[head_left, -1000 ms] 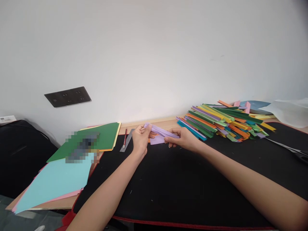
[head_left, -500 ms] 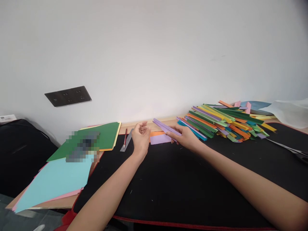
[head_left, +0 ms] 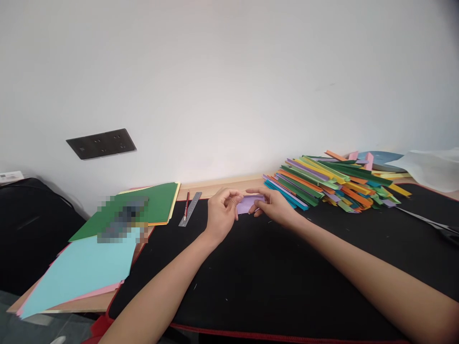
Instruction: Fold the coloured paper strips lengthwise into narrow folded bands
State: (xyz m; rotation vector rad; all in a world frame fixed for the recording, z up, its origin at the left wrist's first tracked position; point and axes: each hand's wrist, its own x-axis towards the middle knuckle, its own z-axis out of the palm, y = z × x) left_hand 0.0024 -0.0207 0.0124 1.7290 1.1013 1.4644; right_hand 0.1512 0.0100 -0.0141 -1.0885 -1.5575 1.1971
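Note:
A purple paper strip (head_left: 254, 197) spans the short gap between my hands, above the black mat. My left hand (head_left: 223, 210) is closed in a pinch at its left end, thumb against the fingertips. My right hand (head_left: 277, 205) is closed round the right end, with the index finger along the top and the thumb in front. More purple paper (head_left: 245, 206) shows just below, and I cannot tell where it parts from the held strip. My fingers hide both ends.
A heap of coloured folded paper strips (head_left: 333, 184) lies right of my hands, with scissors (head_left: 430, 220) beyond. On the left are a pencil (head_left: 187, 205), a ruler (head_left: 191, 208), green sheets (head_left: 161, 203) and light-blue sheets (head_left: 86, 267). The wall (head_left: 229, 95) rises close behind.
My left hand has moved right to meet the strip. My right hand has turned the purple strip from a slant to nearly level. The orange paper under the hands no longer shows.

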